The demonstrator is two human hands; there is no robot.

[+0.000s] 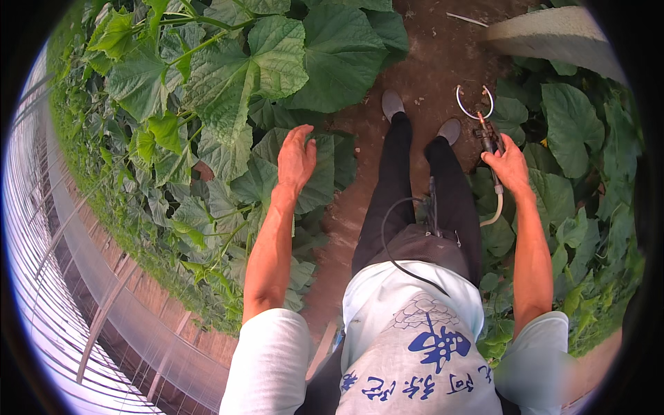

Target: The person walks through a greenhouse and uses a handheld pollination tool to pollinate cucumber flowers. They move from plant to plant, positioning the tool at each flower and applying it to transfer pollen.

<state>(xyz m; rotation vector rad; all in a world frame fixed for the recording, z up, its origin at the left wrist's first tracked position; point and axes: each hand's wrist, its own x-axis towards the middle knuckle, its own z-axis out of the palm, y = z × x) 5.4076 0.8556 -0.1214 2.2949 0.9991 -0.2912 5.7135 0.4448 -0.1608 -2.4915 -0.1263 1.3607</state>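
My right hand (511, 163) is closed around the handle of a sprayer wand (485, 136). At the wand's far end a pale U-shaped tube (471, 114) carries a small brass-coloured nozzle on each tip. A beige hose (499, 210) leaves the handle's lower end and bends out of sight behind my leg. My left hand (297, 161) is held over broad green leaves (321, 179) with nothing in it. Its thumb stands apart from the fingers. Whether it brushes the leaf beneath is hard to tell.
Large-leaved vine plants (233, 78) crowd the left, and more foliage (570, 129) grows on the right. Between them runs a bare soil path (425, 62) under my shoes. A pale curved post (555, 39) stands at upper right. Greenhouse ribs (104, 321) arch along the left.
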